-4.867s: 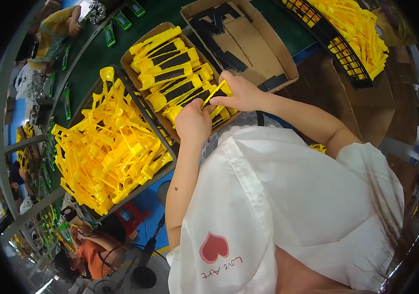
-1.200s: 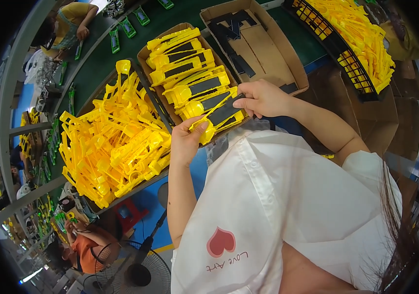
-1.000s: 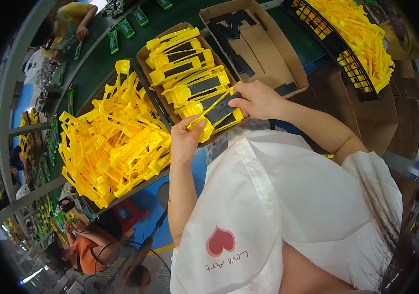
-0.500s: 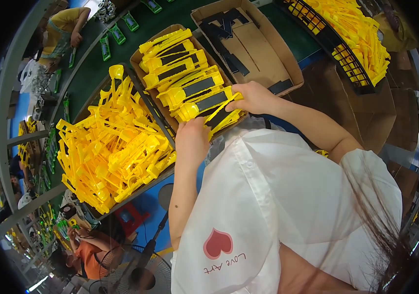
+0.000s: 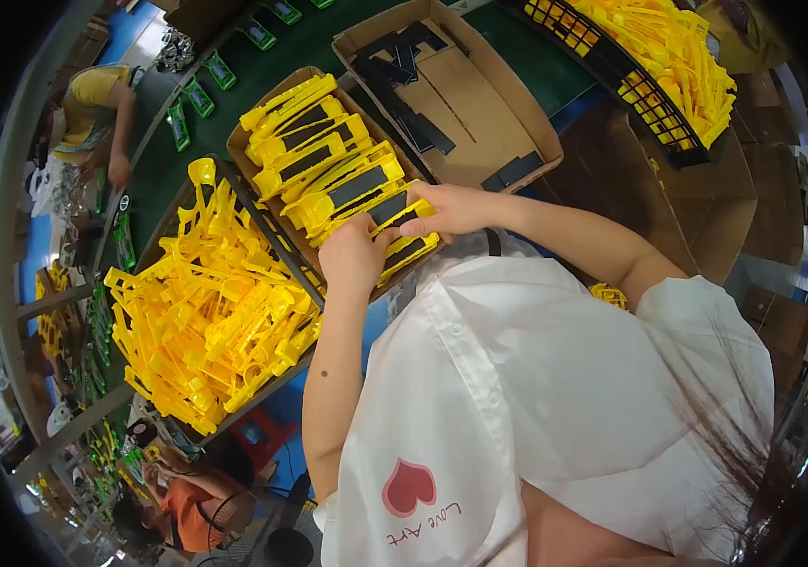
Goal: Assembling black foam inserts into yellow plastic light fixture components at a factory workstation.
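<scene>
Both my hands rest on a flat yellow plastic part with a black strip down its middle (image 5: 394, 210). It lies at the near end of a shallow cardboard tray (image 5: 245, 151) that sits on the green worktop (image 5: 323, 38) straight ahead of me. My left hand (image 5: 352, 257) lies palm down at the part's near end, fingers curled over it. My right hand (image 5: 449, 208) grips its far end, thumb and fingers closed around the edge.

The tray is filled with more of the same parts (image 5: 314, 156), long, smooth and glossy, laid side by side in neat slanted rows, each with its dark insert facing up.

To my left, a dark crate (image 5: 262, 227) is heaped with bare yellow pieces (image 5: 205, 321), thin and angular, tangled in a loose pile. Beyond the tray is a second cardboard box (image 5: 479, 113), mostly bare brown board, with a few flat black strips (image 5: 418, 85) scattered in it. At the upper right, a black wire basket (image 5: 640, 94) holds another mound of yellow pieces.

My white shirt (image 5: 555, 397), soft and creased, fills the lower view. Another person in yellow (image 5: 92, 104) leans over the worktop at far left.
</scene>
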Action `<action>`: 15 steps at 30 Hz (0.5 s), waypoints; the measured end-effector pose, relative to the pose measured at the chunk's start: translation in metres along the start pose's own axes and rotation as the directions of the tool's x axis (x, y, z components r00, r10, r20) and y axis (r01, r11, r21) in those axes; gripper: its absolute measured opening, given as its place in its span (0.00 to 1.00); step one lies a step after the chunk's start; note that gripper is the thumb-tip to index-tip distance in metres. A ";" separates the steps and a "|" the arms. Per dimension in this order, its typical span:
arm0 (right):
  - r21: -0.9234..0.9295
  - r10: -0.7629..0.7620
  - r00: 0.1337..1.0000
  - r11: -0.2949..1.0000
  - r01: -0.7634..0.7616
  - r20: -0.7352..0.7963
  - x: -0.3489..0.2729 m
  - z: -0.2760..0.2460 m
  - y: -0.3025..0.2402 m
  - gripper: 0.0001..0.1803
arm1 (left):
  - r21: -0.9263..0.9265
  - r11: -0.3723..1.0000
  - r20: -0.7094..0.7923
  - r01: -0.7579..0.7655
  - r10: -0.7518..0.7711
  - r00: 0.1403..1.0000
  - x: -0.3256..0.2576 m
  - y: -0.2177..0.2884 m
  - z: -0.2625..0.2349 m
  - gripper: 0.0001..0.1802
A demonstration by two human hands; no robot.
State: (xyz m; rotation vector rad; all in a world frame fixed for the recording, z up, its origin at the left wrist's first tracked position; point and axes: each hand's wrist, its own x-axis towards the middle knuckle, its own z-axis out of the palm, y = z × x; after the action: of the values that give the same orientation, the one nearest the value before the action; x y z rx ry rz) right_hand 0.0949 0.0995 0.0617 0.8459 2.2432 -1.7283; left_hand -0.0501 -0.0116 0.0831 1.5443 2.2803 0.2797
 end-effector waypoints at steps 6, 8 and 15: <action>-0.439 0.048 0.840 0.836 -0.330 -0.540 0.072 -0.050 0.044 0.20 | 0.175 0.979 -0.269 0.108 -0.058 0.961 0.003 -0.034 0.054 0.48; -0.457 0.053 0.794 0.793 -0.402 -0.605 0.091 -0.058 0.083 0.26 | 0.126 0.982 -0.277 0.138 -0.099 0.956 0.009 -0.018 0.054 0.47; -0.174 -0.013 0.809 0.978 -0.111 -0.588 0.077 -0.081 0.108 0.16 | -0.124 0.989 -0.687 -0.081 -0.027 0.726 -0.028 -0.060 0.008 0.17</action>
State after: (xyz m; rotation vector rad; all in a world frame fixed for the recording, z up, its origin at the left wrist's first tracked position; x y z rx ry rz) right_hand 0.1052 0.2174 -0.0397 1.5438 2.6705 -1.2920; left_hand -0.0885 -0.0606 0.0598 1.5639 2.6765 1.1886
